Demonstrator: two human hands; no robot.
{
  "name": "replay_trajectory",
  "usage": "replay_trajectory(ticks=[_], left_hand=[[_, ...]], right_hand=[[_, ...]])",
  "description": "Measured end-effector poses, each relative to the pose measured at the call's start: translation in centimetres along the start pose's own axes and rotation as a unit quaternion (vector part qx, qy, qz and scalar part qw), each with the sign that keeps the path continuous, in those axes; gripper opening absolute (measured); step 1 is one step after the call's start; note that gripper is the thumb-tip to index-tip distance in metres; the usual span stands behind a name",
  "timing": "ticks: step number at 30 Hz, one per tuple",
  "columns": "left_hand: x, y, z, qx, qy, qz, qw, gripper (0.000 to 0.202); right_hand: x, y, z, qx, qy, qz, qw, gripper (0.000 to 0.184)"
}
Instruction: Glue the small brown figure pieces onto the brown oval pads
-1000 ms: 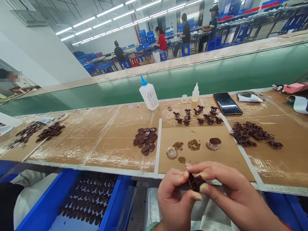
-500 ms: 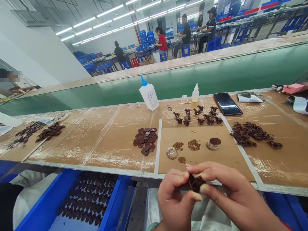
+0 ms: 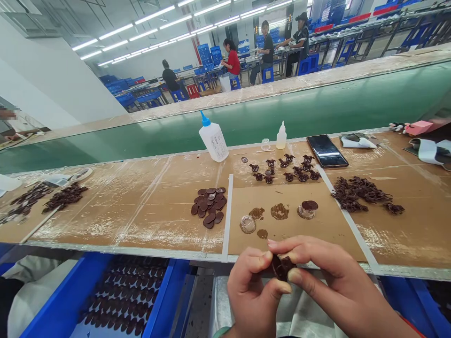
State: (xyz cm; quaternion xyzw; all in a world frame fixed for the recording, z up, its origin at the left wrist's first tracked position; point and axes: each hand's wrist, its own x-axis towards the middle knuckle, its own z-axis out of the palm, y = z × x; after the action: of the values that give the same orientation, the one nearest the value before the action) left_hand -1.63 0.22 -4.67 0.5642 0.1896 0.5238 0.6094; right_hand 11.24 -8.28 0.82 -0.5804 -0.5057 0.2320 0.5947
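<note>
Both my hands meet at the near edge of the bench, pinching one small dark brown piece [image 3: 280, 266] between them. My left hand [image 3: 252, 291] grips it with thumb and forefinger from the left. My right hand [image 3: 331, 281] presses it from the right with thumb and fingers. Just beyond them on the cardboard bench [image 3: 151, 206] lie a pile of brown oval discs [image 3: 208, 206], a small clear cup [image 3: 248, 224], a second cup capped with a brown disc [image 3: 307, 209], and brown glue smears [image 3: 281, 211].
Two glue bottles [image 3: 213, 139] [image 3: 281, 136], a row of small brown assembled figures [image 3: 285, 170], a black phone [image 3: 326, 150] and a heap of brown parts [image 3: 355, 193] sit farther back. A blue bin of ovals [image 3: 123, 300] is at lower left. A green conveyor [image 3: 317, 108] runs behind; people sit beyond.
My hands hold the brown piece the same way. The view has shifted slightly, so everything sits a little lower left in frame.
</note>
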Motion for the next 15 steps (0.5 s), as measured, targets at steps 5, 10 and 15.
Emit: replay_trajectory(ticks=[5, 10, 15], left_hand=[[0.0, 0.1, 0.2, 0.005, 0.009, -0.003, 1.000, 0.028], [0.3, 0.0, 0.2, 0.015, 0.004, 0.004, 1.000, 0.028], [0.8, -1.1, -0.5, 0.017, -0.009, 0.024, 1.000, 0.028]], right_hand=[[-0.1, 0.3, 0.1, 0.021, -0.014, 0.005, 1.000, 0.008], [0.2, 0.2, 0.0, 0.055, -0.004, 0.014, 0.998, 0.012], [0.8, -0.2, -0.1, 0.130, 0.055, -0.043, 0.989, 0.011]])
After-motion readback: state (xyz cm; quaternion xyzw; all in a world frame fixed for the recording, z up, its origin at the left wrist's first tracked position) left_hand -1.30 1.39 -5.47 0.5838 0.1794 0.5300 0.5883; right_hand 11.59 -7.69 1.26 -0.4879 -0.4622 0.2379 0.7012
